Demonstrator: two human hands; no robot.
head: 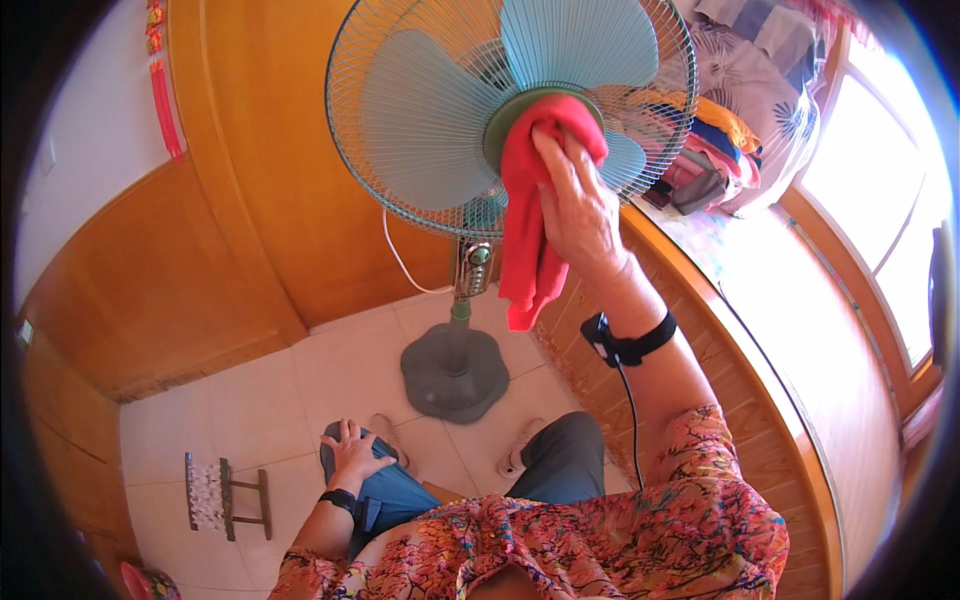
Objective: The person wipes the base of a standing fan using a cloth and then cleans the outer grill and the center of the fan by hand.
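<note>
Before me stands a pedestal fan (427,120) with pale blue blades behind a round wire grille. My right hand (581,199) presses a folded red cloth (529,247) against the green centre cap (496,124) of the grille. The cloth covers much of the cap, and its loose end hangs below my hand. My left hand (352,454) rests with spread fingers on my left knee, holding nothing. Below the grille, the control panel (477,262) with a knob and buttons sits on the fan's pole. The dark scalloped base (454,375) stands on the tiled floor.
A small folding stool (225,499) is on the floor at left. Wooden panels (247,150) rise behind the fan, where a white cord (397,259) hangs. At right, a wood-edged raised platform (780,300) bears folded clothes (720,139) and bedding (757,90) beside a bright window (862,142).
</note>
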